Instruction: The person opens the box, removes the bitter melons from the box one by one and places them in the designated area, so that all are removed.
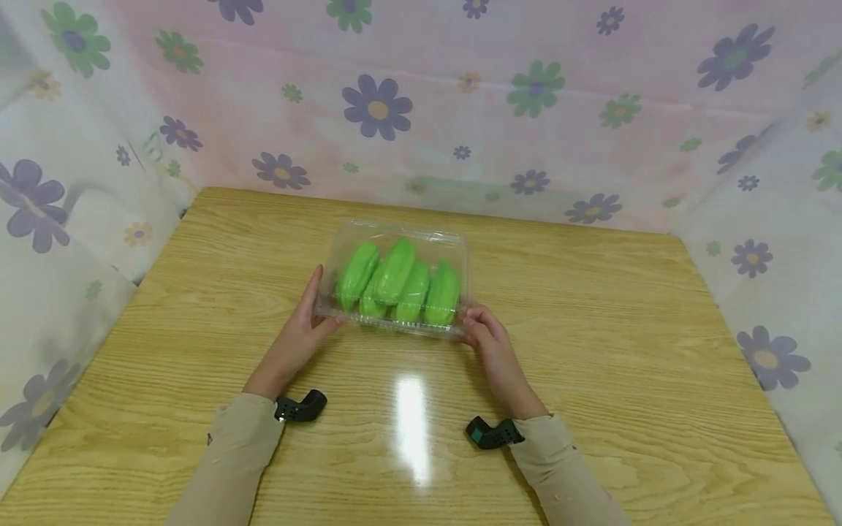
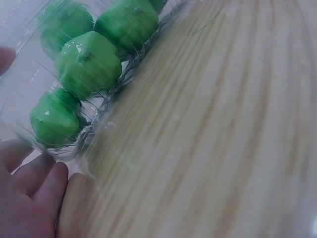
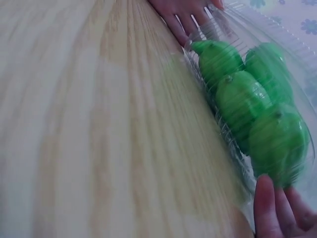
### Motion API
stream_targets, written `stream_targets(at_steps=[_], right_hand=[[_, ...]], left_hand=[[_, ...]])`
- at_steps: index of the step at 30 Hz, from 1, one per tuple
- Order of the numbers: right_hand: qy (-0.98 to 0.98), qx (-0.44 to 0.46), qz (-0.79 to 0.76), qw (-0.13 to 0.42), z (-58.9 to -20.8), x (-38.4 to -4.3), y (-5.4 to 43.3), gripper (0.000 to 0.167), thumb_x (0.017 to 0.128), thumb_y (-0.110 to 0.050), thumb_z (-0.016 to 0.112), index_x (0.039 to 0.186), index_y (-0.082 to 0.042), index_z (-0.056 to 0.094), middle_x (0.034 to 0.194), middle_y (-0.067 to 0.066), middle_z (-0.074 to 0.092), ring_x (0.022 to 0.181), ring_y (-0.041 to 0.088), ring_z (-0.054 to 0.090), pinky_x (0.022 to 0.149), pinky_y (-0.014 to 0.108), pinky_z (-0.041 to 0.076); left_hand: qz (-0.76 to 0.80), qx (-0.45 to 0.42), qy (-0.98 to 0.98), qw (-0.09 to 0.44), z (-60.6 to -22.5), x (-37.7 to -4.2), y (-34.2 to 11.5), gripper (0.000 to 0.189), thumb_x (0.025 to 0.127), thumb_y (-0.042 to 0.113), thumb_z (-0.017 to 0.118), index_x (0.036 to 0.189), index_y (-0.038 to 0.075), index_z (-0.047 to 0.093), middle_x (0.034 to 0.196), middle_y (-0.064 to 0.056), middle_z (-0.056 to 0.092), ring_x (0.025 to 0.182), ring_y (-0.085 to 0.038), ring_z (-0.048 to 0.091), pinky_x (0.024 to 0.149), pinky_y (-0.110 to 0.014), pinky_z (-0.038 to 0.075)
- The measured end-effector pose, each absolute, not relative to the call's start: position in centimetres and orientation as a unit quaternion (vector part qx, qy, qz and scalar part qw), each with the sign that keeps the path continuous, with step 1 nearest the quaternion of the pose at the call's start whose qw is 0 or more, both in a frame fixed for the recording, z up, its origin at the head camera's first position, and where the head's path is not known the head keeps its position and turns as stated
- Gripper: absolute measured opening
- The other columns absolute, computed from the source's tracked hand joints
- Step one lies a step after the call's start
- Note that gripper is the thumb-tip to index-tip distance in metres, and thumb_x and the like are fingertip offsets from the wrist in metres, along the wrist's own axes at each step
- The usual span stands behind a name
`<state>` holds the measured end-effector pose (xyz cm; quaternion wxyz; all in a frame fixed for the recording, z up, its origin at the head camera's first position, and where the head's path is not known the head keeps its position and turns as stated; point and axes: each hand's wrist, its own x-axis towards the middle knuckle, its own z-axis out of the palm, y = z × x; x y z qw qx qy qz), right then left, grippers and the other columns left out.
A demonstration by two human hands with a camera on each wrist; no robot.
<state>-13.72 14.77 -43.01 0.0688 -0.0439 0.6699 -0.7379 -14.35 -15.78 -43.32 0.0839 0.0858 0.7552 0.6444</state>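
A clear plastic clamshell box [image 1: 454,245] is held between both hands over the far middle of the table. Inside lie several bright green, ridged, oblong pieces [image 1: 396,272] that look like vegetables; their exact kind cannot be told. The left hand [image 1: 299,336] grips the box's left end, thumb at the near edge. At the near right corner, the right hand [image 1: 490,347] pinches the box. Both wrist views show the green pieces through the plastic, with fingers [image 2: 37,181] under one end and fingertips [image 3: 266,198] at the other. Whether the base touches the table cannot be told.
The wood-grain table [image 1: 592,351] spreads around the box. Flower-printed cloth [image 1: 434,102] hangs behind the table and along both sides. Black devices [image 1: 302,406] are strapped at the wrists, over beige sleeves [image 1: 230,453]. A bright light reflection lies on the tabletop between the forearms.
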Motion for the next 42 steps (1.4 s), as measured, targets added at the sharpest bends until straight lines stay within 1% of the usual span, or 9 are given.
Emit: stream_targets(at_steps=[5, 13, 17, 20, 25, 30, 34, 38, 42], right_hand=[[0.674, -0.013, -0.737, 0.053, -42.8, -13.6, 14.6, 0.010, 0.088, -0.006, 0.041, 0.082, 0.001, 0.045, 0.127, 0.010, 0.041, 0.105, 0.021, 0.045, 0.086, 0.036, 0.046], [0.710, -0.024, -0.703, 0.044, -43.0, -13.6, 14.8, 0.016, 0.089, -0.011, 0.041, 0.076, -0.003, 0.047, 0.142, 0.009, 0.028, 0.131, 0.017, 0.020, 0.108, 0.034, 0.017], [0.672, -0.034, -0.738, 0.052, -43.0, -13.6, 14.8, 0.014, 0.087, -0.007, 0.040, 0.076, -0.001, 0.045, 0.113, 0.013, 0.047, 0.110, 0.017, 0.041, 0.095, 0.027, 0.035], [0.648, -0.040, -0.759, 0.058, -43.0, -13.6, 14.8, 0.012, 0.086, -0.004, 0.039, 0.076, -0.001, 0.044, 0.089, 0.009, 0.044, 0.091, 0.017, 0.044, 0.081, 0.024, 0.042], [0.652, -0.049, -0.754, 0.061, -42.9, -13.6, 14.8, 0.014, 0.089, -0.005, 0.039, 0.077, -0.001, 0.046, 0.087, 0.009, 0.046, 0.089, 0.017, 0.045, 0.081, 0.026, 0.043], [0.656, -0.030, -0.753, 0.052, -42.7, -13.6, 14.7, 0.015, 0.087, -0.004, 0.038, 0.075, 0.001, 0.046, 0.112, 0.016, 0.048, 0.105, 0.019, 0.042, 0.086, 0.023, 0.043], [0.657, -0.019, -0.752, 0.045, -42.6, -13.5, 14.6, 0.017, 0.087, -0.003, 0.037, 0.073, 0.001, 0.045, 0.139, 0.015, 0.031, 0.124, 0.020, 0.031, 0.095, 0.023, 0.038], [0.660, -0.018, -0.750, 0.045, -42.5, -13.4, 14.6, 0.019, 0.088, -0.004, 0.036, 0.072, 0.001, 0.046, 0.141, 0.014, 0.027, 0.127, 0.018, 0.028, 0.096, 0.023, 0.037], [0.657, -0.013, -0.753, 0.043, -42.5, -13.3, 14.7, 0.018, 0.087, -0.004, 0.037, 0.073, 0.001, 0.045, 0.132, 0.017, 0.037, 0.109, 0.018, 0.042, 0.087, 0.022, 0.043]], left_hand=[[0.633, 0.090, 0.764, 0.087, -42.3, -13.9, -15.5, 0.079, 0.090, 0.026, 0.054, 0.139, 0.040, -0.006, 0.148, 0.006, -0.008, 0.133, -0.020, 0.009, 0.108, -0.042, 0.015], [0.619, 0.083, 0.775, 0.096, -40.7, -13.2, -15.0, 0.078, 0.091, 0.022, 0.052, 0.143, 0.027, -0.006, 0.148, -0.001, -0.005, 0.132, -0.028, 0.013, 0.106, -0.047, 0.019], [0.616, 0.090, 0.778, 0.086, -41.2, -13.4, -15.1, 0.076, 0.092, 0.023, 0.051, 0.143, 0.028, -0.005, 0.148, -0.001, -0.004, 0.132, -0.026, 0.013, 0.106, -0.046, 0.018], [0.620, 0.091, 0.775, 0.081, -41.7, -13.6, -15.3, 0.074, 0.092, 0.024, 0.050, 0.143, 0.029, -0.004, 0.148, 0.001, -0.003, 0.133, -0.021, 0.009, 0.108, -0.044, 0.014], [0.609, 0.083, 0.786, 0.062, -42.9, -13.9, -15.7, 0.069, 0.093, 0.032, 0.048, 0.143, 0.034, 0.000, 0.147, 0.009, 0.001, 0.133, -0.014, 0.006, 0.108, -0.045, 0.008], [0.608, 0.098, 0.787, 0.037, -43.5, -14.2, -15.8, 0.063, 0.094, 0.032, 0.044, 0.143, 0.031, 0.006, 0.147, 0.012, 0.005, 0.133, -0.010, 0.006, 0.109, -0.041, 0.007], [0.604, 0.102, 0.789, 0.039, -43.3, -14.2, -15.7, 0.061, 0.094, 0.031, 0.044, 0.143, 0.029, 0.008, 0.147, 0.013, 0.006, 0.133, -0.008, 0.006, 0.110, -0.038, 0.008], [0.609, 0.100, 0.786, 0.041, -42.3, -13.7, -15.4, 0.060, 0.095, 0.023, 0.044, 0.144, 0.022, 0.010, 0.147, 0.006, 0.008, 0.133, -0.012, 0.008, 0.110, -0.039, 0.009], [0.604, 0.096, 0.790, 0.036, -41.1, -13.1, -15.1, 0.058, 0.095, 0.016, 0.042, 0.144, 0.015, 0.011, 0.148, -0.002, 0.010, 0.133, -0.017, 0.009, 0.109, -0.041, 0.011]])
